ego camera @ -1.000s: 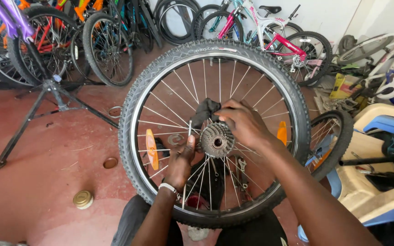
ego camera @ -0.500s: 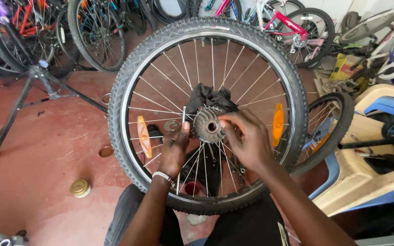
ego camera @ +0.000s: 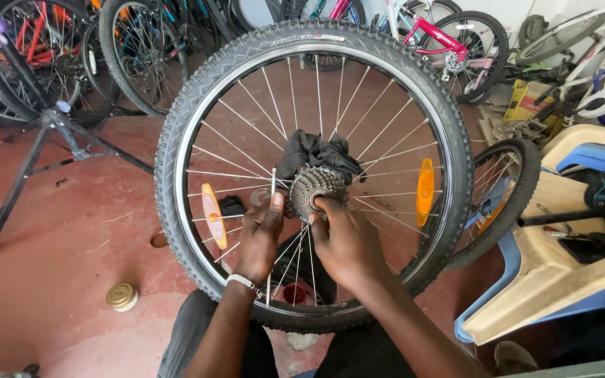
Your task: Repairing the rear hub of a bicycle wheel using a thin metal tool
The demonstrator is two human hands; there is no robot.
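Note:
A spoked bicycle wheel (ego camera: 197,91) with a knobby black tyre lies tilted over my lap. At its hub sits a dirty metal gear cluster (ego camera: 311,185). A black rag (ego camera: 316,152) is bunched just behind the cluster. My left hand (ego camera: 260,234) grips the spokes beside the hub, thumb pointing up against a thin metal rod. My right hand (ego camera: 344,238) has its fingers closed on the near edge of the gear cluster. Two orange reflectors (ego camera: 425,191) are clipped to the spokes left and right.
A black repair stand (ego camera: 50,143) rests on the red floor at left. A small brass-coloured tin (ego camera: 122,296) lies near my left knee. Several bicycles (ego camera: 134,49) line the back. A smaller wheel (ego camera: 505,189) and stacked plastic chairs (ego camera: 561,266) crowd the right.
My right hand slid from the top right of the gear cluster down to its near edge. The rag now shows fully behind the cluster. The view has shifted slightly.

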